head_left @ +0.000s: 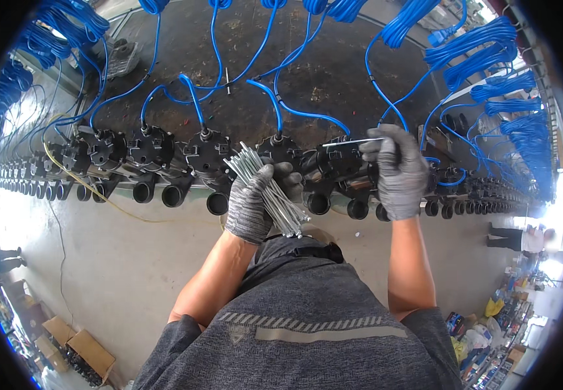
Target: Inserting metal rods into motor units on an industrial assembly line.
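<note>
The person stands at the near edge of a long dark workbench (242,39), both hands in grey knit gloves. The left hand (252,205) is closed around a thick bundle of long silvery metal rods (265,185), gripping it near the middle so the rods fan out above and below the fist, tilted with the upper ends leaning toward the person's left. The right hand (395,169) is closed on a single rod (353,142), held almost level with its free end pointing left, just above one of the black pump housings (333,162). A row of these black housings (151,148) runs along the near edge of the bench from end to end, each with a round pipe mouth hanging over the edge toward the floor. Blue cables (194,97) rise from the tops of the housings and run back across the bench, and more of them hang in tight coils (489,55) along the far edge and both far corners. A yellow hose (99,195) sags below the near edge on the left side. On the pale concrete floor lie cardboard boxes (83,348) at the lower left, and another person (519,239) is off to the right, well away from the bench.
</note>
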